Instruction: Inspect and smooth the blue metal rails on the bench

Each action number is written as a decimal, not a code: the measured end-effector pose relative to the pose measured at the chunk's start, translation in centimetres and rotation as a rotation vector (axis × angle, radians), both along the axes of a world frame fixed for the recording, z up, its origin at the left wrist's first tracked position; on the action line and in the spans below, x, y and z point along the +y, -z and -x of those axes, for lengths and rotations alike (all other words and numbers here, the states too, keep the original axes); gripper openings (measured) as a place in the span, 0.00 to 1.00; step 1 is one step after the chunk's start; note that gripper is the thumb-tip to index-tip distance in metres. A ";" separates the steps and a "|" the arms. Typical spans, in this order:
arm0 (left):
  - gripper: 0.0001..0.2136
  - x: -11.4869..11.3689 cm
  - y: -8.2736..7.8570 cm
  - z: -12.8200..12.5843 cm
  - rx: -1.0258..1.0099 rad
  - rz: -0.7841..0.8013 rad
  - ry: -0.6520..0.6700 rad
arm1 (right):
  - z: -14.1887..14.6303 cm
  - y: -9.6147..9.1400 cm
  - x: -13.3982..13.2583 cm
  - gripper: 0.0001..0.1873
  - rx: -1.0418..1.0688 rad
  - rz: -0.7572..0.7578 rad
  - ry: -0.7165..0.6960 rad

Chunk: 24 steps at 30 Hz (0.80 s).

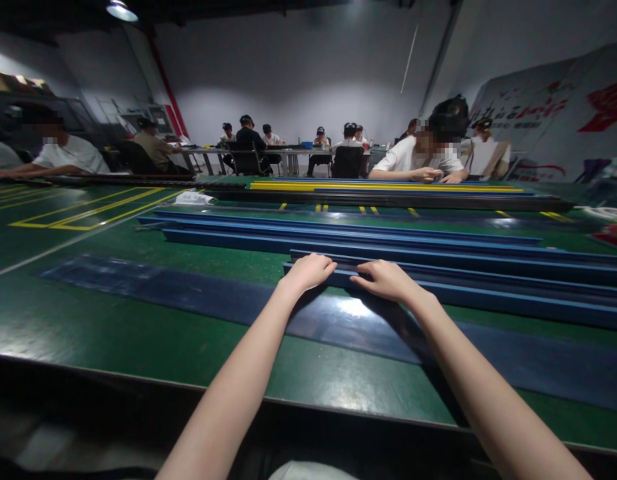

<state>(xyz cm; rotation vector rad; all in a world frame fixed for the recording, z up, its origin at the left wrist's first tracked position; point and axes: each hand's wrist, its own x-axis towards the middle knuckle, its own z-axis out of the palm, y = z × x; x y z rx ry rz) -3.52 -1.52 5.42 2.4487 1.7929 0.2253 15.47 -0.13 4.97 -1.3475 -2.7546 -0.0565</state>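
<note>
Near the left end of a long blue channel strip (468, 291), my left hand (311, 271) curls its fingers over the upright walls. A short way to the right, my right hand (386, 278) is bent over the same strip, its thumb along the near wall. Some fingertips of both hands are hidden behind or inside the channel. In front of it, under my forearms, lies a flat dark blue strip (208, 293) with a glossy surface. More blue channel strips (248, 241) lie parallel just beyond my hands.
The green tabletop (138, 340) has a near edge below my forearms. Yellow strips (388, 187) and black strips (413, 200) run across farther back, near a white packet (193, 198). Across the table a person (423, 157) leans over their hands; others sit behind.
</note>
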 end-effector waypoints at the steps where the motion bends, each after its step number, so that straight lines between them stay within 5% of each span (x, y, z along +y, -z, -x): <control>1: 0.18 0.0 0.0 -0.2 0.000 0.001 0.008 | -0.4 -0.1 -0.1 0.19 -0.003 0.001 0.005; 17: 0.12 0.5 -0.8 -7.0 0.085 -0.030 0.150 | -8.8 -0.3 -1.2 0.14 0.092 -0.053 0.136; 24: 0.09 0.4 -1.1 -9.6 0.086 -0.112 0.245 | -9.6 0.2 -1.9 0.10 0.125 -0.130 0.183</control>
